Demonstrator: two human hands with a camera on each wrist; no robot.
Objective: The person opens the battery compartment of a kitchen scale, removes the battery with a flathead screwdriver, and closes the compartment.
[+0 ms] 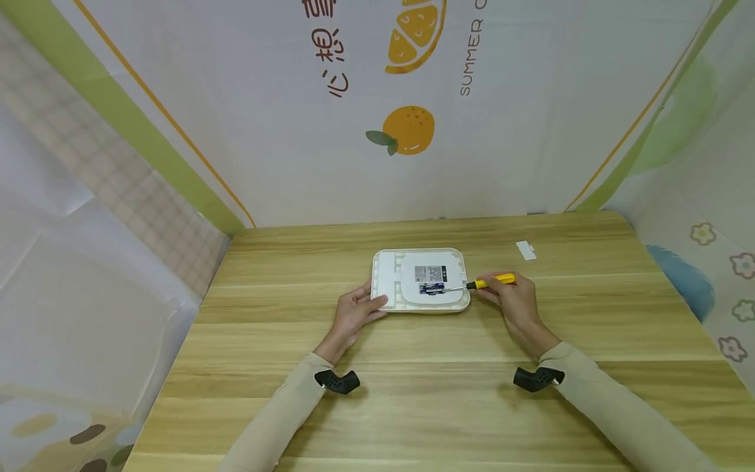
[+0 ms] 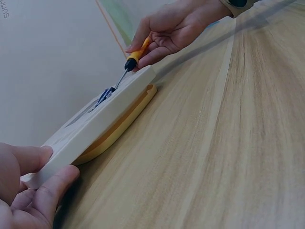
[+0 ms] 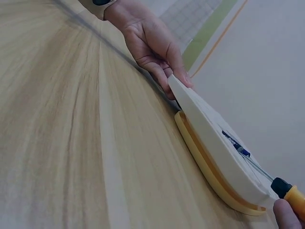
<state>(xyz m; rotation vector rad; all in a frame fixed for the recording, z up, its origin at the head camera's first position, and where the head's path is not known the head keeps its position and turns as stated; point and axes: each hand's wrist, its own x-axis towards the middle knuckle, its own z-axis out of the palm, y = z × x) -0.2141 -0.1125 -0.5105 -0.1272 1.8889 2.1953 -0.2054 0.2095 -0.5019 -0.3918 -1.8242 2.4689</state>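
Observation:
A white rounded-rectangular device [image 1: 387, 265] lies underside up, with a printed label [image 1: 428, 273] and small blue batteries [image 1: 432, 288] in its recess. My left hand [image 1: 352, 314] holds its left edge, thumb on top and fingers below, as the left wrist view shows. Beneath the white body sits a yellow part [image 2: 125, 128], touching the wood. My right hand [image 1: 519, 303] grips a screwdriver [image 1: 497, 280] by its yellow and black handle. The metal shaft [image 3: 259, 169] slants down to the batteries, its tip at their end; exact contact is too small to tell.
A small white tabbed cover [image 1: 526, 250] lies on the wooden table [image 1: 413, 406], right of and behind the device. Behind the table hangs a white cloth [image 1: 501, 151] with orange prints. More printed cloth [image 1: 708, 196] stands along the right side.

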